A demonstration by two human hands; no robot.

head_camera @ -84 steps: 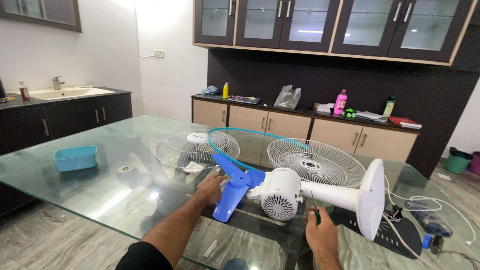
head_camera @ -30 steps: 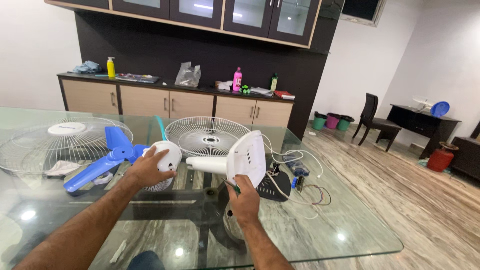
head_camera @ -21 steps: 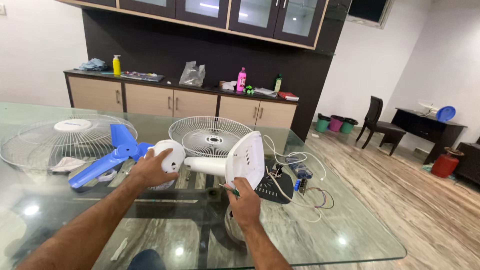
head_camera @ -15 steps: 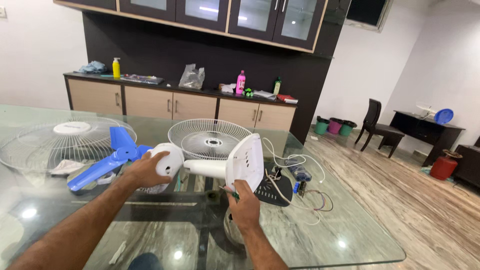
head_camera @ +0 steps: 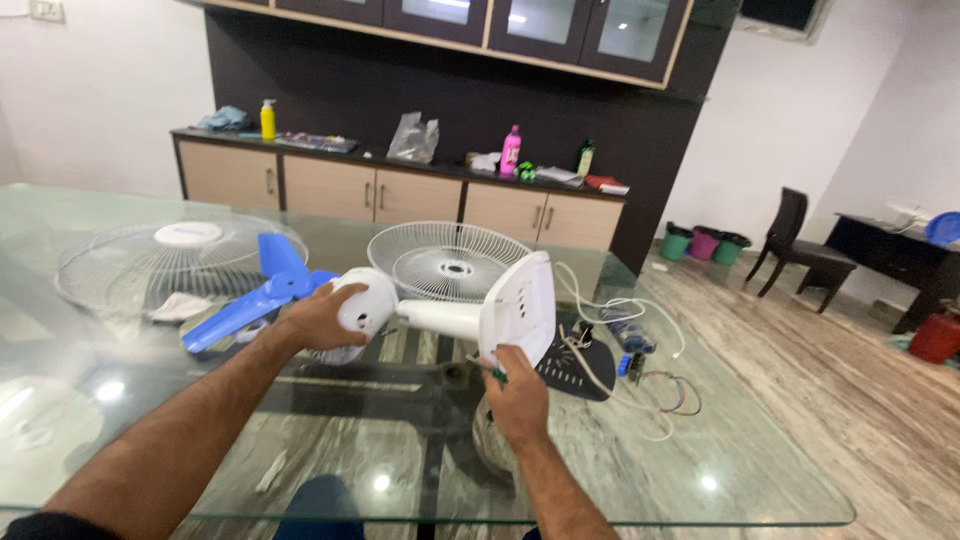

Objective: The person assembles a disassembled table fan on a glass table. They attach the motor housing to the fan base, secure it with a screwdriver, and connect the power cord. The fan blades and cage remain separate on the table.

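Since the frame half a second earlier, little is changed beyond the view, which is swung slightly left; the fan is kept lying on its side on the glass table (head_camera: 700, 470) under the same two grips.

Ordered by size, the table comes first: a large, hard, slick sheet on which plastic is likely to slide. On it, the fan (head_camera: 440, 315) lies across the middle, its motor housing (head_camera: 365, 305) to the left, its white stem (head_camera: 440, 320) in the centre and its round base (head_camera: 520, 305) tipped up on edge to the right. The body is judged stiff and moderately light, with most weight at the motor end, so the housing and the base rim are the sound places to be gripped. The blue blade (head_camera: 255, 295), attached at the far left, is thin and probably flexible, and is better not used as a handle. Two wire guards (head_camera: 445, 262) (head_camera: 150, 265) lie farther off; they are light and easily bent.

The left hand (head_camera: 320, 318) is cupped over the housing, fingers spread and pressed on it. The right hand (head_camera: 515, 395) is closed around a small green-handled screwdriver (head_camera: 490, 372), just below the base rim. A black plate (head_camera: 580, 365) and loose wires (head_camera: 650, 385) lie at the right.
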